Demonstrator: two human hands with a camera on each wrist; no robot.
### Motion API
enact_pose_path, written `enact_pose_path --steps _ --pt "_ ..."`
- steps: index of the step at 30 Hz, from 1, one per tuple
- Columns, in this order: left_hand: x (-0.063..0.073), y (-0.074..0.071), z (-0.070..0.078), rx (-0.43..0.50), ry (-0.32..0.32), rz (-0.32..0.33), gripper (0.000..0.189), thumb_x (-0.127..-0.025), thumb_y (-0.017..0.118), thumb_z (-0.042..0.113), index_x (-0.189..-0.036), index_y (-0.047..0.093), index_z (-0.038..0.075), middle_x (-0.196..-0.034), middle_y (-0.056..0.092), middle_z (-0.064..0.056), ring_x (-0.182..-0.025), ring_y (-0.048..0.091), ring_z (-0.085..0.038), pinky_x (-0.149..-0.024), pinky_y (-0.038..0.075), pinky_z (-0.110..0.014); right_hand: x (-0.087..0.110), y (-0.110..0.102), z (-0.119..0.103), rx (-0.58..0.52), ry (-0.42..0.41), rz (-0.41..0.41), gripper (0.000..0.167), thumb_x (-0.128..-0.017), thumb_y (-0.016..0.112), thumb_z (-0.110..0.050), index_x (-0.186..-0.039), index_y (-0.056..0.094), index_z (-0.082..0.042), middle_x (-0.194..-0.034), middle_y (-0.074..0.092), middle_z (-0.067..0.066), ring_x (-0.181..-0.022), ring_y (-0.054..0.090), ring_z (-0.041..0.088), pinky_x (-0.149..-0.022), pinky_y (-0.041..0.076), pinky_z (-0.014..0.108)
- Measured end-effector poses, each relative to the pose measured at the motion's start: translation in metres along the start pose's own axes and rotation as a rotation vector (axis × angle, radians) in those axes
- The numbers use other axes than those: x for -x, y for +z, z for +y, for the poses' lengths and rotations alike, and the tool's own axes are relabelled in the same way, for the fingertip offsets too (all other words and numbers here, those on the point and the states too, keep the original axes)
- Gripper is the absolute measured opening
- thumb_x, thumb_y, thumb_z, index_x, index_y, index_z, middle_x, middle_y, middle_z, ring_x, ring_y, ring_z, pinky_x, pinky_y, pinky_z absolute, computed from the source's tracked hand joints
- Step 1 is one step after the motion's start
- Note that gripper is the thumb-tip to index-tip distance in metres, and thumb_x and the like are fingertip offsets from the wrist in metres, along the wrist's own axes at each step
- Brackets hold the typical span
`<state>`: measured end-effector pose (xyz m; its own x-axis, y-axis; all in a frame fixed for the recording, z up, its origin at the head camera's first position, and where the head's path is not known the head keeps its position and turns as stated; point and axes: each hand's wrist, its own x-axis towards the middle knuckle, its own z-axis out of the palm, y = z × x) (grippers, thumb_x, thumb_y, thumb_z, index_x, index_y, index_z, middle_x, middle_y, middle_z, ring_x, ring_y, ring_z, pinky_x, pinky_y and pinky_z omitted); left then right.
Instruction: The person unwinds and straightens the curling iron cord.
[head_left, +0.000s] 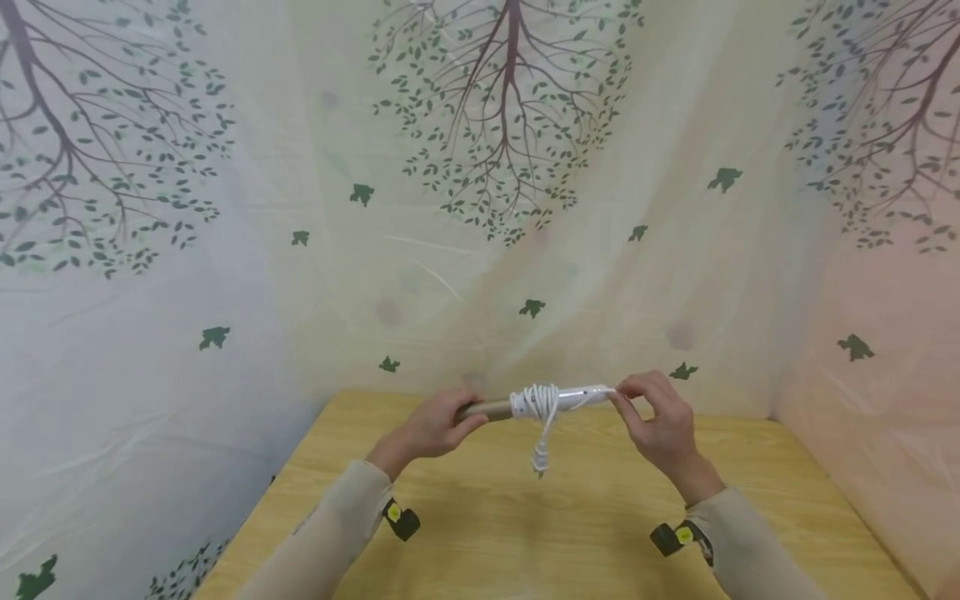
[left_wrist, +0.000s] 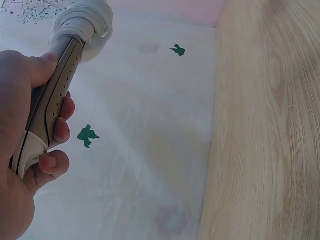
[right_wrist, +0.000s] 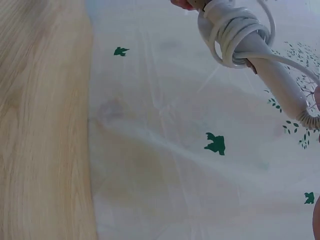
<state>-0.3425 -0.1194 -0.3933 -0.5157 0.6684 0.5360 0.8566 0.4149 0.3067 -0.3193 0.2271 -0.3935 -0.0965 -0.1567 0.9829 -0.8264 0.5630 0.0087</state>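
Above the far part of the wooden table [head_left: 480, 533], as the head view has it, a styling tool [head_left: 581, 396] is held up nearly level between two hands, in front of a printed sheet [head_left: 465, 333]. The left hand [head_left: 435, 425] grips its gold-brown section [head_left: 495, 408], fingers and thumb wrapped around it. Several turns of white cord [head_left: 542, 402] sit around the white handle, near where it meets the gold-brown section, and a plug [head_left: 540, 458] hangs below those turns. At the handle's free end the right hand [head_left: 663, 421] pinches the cord between thumb and forefinger. The step in hand looks to be the handling of this cord; whether turns are being put on or taken off, I cannot tell.

From the left wrist, the grip shows close up: the thumb lies along one side of the gold-brown section, fingertips come around from the other, and a white tip [left_wrist: 34, 152] rests near the palm. That hold seems made for steadying the tool.

Through the right wrist view, the loops look rather loose, and one length of cord runs from them toward fingers cut off by the frame's edge, near a ribbed collar [right_wrist: 309, 120]. Whether those fingers also touch the collar is unclear. Any next move on the cord would call for a steady left grip, light right fingertips and the plug free of the loops.
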Motion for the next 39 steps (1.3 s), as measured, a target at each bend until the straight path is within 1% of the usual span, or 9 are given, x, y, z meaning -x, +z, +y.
enact_pose_path --steps 7,11,13,15,19,24,31,35,39 --pt "0.0 -0.003 -0.003 -0.04 -0.001 -0.006 0.015 -0.096 0.062 0.021 -0.105 0.062 0.009 -0.08 0.057 0.004 -0.063 0.042 -0.004 -0.06 0.038 -0.021 0.003 0.0 -0.001 -0.045 0.045 -0.03 0.027 -0.091 0.071 -0.024 -0.087 0.069 0.003 -0.084 0.066 0.012 -0.078 0.06 0.019 -0.083 0.045 0.011" --pt "0.002 -0.004 -0.003 -0.041 -0.003 -0.003 0.013 -0.096 0.063 0.02 -0.104 0.061 0.01 -0.079 0.056 0.004 -0.063 0.042 -0.004 -0.06 0.038 -0.02 0.006 0.001 -0.001 -0.055 0.076 -0.054 0.017 -0.081 0.077 -0.011 -0.089 0.069 0.002 -0.086 0.066 0.011 -0.078 0.057 0.02 -0.08 0.044 0.013" --pt "0.002 -0.004 -0.004 -0.037 -0.006 -0.003 0.013 -0.095 0.063 0.02 -0.103 0.062 0.009 -0.078 0.055 0.004 -0.062 0.041 -0.004 -0.059 0.038 -0.02 0.009 0.001 -0.001 -0.061 0.097 -0.062 0.021 -0.074 0.079 -0.006 -0.092 0.069 0.001 -0.088 0.066 0.011 -0.078 0.056 0.021 -0.079 0.043 0.015" --pt "0.003 -0.004 -0.005 -0.031 -0.016 -0.006 0.013 -0.096 0.063 0.02 -0.103 0.062 0.009 -0.077 0.055 0.004 -0.061 0.041 -0.004 -0.059 0.037 -0.02 0.011 0.0 -0.001 -0.065 0.117 -0.072 0.025 -0.071 0.079 -0.005 -0.094 0.069 0.0 -0.089 0.066 0.01 -0.078 0.055 0.02 -0.078 0.043 0.016" --pt "0.004 -0.004 -0.009 -0.01 -0.056 -0.019 0.014 -0.097 0.062 0.022 -0.103 0.062 0.009 -0.076 0.054 0.005 -0.059 0.04 -0.003 -0.058 0.037 -0.02 0.013 -0.001 -0.007 -0.065 0.147 -0.084 0.026 -0.076 0.077 -0.011 -0.098 0.069 0.0 -0.091 0.065 0.01 -0.079 0.055 0.018 -0.077 0.042 0.019" --pt "0.006 -0.004 -0.014 0.023 -0.104 -0.017 0.015 -0.098 0.06 0.023 -0.103 0.063 0.01 -0.075 0.054 0.004 -0.058 0.04 -0.004 -0.056 0.037 -0.022 0.021 0.003 -0.012 -0.098 0.137 -0.099 0.026 -0.08 0.077 -0.014 -0.098 0.067 0.002 -0.088 0.064 0.012 -0.077 0.054 0.019 -0.075 0.042 0.021" --pt "0.008 -0.005 -0.014 0.023 -0.133 -0.015 0.015 -0.098 0.061 0.025 -0.103 0.063 0.011 -0.076 0.054 0.005 -0.057 0.04 -0.004 -0.055 0.037 -0.021 0.034 0.016 -0.019 -0.183 0.151 -0.159 0.039 -0.063 0.081 0.007 -0.099 0.067 0.003 -0.086 0.064 0.008 -0.073 0.056 0.022 -0.071 0.044 0.023" --pt "0.006 -0.009 -0.013 0.033 -0.149 -0.016 0.014 -0.098 0.06 0.024 -0.101 0.062 0.01 -0.076 0.054 0.004 -0.058 0.041 -0.004 -0.055 0.037 -0.021 0.04 0.023 -0.025 -0.235 0.176 -0.217 0.041 -0.067 0.082 0.004 -0.105 0.066 -0.001 -0.088 0.063 0.002 -0.074 0.057 0.017 -0.07 0.045 0.022" --pt "0.004 -0.012 -0.012 0.037 -0.161 -0.024 0.014 -0.098 0.06 0.023 -0.101 0.062 0.01 -0.077 0.054 0.004 -0.058 0.042 -0.005 -0.055 0.038 -0.021 0.045 0.031 -0.027 -0.286 0.178 -0.257 0.038 -0.073 0.081 -0.002 -0.107 0.065 0.001 -0.092 0.063 0.002 -0.076 0.057 0.017 -0.07 0.048 0.023"
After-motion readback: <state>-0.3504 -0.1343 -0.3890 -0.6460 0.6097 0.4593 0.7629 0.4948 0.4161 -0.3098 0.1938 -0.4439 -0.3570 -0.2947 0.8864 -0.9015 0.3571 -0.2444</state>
